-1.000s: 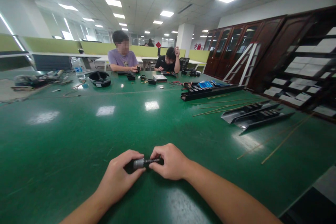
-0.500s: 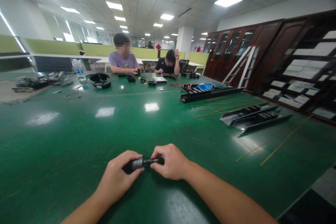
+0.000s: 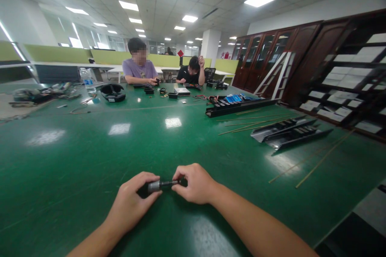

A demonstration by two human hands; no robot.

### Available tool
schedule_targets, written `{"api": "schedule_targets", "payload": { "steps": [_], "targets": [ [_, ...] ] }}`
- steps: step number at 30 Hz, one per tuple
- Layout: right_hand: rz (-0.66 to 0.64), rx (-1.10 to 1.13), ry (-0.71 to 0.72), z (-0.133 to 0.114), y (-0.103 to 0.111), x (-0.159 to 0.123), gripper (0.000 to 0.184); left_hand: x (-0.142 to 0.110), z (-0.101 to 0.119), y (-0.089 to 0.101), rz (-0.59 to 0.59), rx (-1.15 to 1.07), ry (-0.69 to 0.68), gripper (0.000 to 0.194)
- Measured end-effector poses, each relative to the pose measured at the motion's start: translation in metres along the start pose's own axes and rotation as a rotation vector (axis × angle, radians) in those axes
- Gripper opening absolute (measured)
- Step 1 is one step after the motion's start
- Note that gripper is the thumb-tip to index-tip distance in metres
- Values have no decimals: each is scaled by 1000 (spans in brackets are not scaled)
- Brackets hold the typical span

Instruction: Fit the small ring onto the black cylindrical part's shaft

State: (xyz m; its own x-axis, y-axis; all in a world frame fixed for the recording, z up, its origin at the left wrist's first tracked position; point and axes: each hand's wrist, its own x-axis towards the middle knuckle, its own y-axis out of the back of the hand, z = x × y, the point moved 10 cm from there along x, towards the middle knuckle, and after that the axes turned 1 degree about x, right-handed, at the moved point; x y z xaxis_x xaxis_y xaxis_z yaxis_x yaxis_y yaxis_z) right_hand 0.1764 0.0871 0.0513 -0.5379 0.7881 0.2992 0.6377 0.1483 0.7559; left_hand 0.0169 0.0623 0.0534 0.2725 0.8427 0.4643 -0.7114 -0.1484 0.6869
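Low above the green table [image 3: 90, 160], my hands hold a small grey cylinder [image 3: 154, 186] with a thin dark shaft [image 3: 167, 183] reaching to the right. The thumb and fingers of my left hand [image 3: 132, 196] close around the cylinder from its two sides. At the shaft's far end, my right hand [image 3: 193, 184] pinches it between thumb and fingertips. The piece lies about level, and a short length of shaft shows between the hands. Its exact kind cannot be made out, and my right fingers partly cover its tip.
Black metal channels [image 3: 295, 136] and thin rods [image 3: 324, 160] lie on the right. Behind them is a longer black channel [image 3: 241, 106] with blue pieces. A black headset [image 3: 112, 92], a water bottle [image 3: 87, 82] and small black boxes [image 3: 172, 95] stand farther back. Two people sit across the table.
My left hand has shifted slightly left with the cylinder, and the gap between my fingertips is a little wider. The whole view has moved slightly.
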Motion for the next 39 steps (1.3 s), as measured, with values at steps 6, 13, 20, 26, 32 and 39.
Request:
{"api": "schedule_targets", "payload": {
  "steps": [6, 13, 20, 26, 32, 39],
  "targets": [
    [-3, 8, 1, 0, 2, 0, 14, 0, 0, 0, -9, 14, 5, 24],
    [-6, -15, -3, 1, 2, 1, 15, 3, 0, 1, -3, 24, 10, 24],
    [-10, -31, -3, 1, 4, 1, 15, 0, -2, 1, -1, 37, 29, 24],
    [-14, -29, -4, 4, 3, 1, 15, 2, -4, 0, -11, 36, 47, 24],
    [-27, -31, -7, 4, 3, 1, 15, 4, -1, 0, -13, 30, 45, 24],
    [11, -50, -62, 11, 13, 3, 15, 4, -18, 5, 11, 14, 225, 32]
  ]
}}
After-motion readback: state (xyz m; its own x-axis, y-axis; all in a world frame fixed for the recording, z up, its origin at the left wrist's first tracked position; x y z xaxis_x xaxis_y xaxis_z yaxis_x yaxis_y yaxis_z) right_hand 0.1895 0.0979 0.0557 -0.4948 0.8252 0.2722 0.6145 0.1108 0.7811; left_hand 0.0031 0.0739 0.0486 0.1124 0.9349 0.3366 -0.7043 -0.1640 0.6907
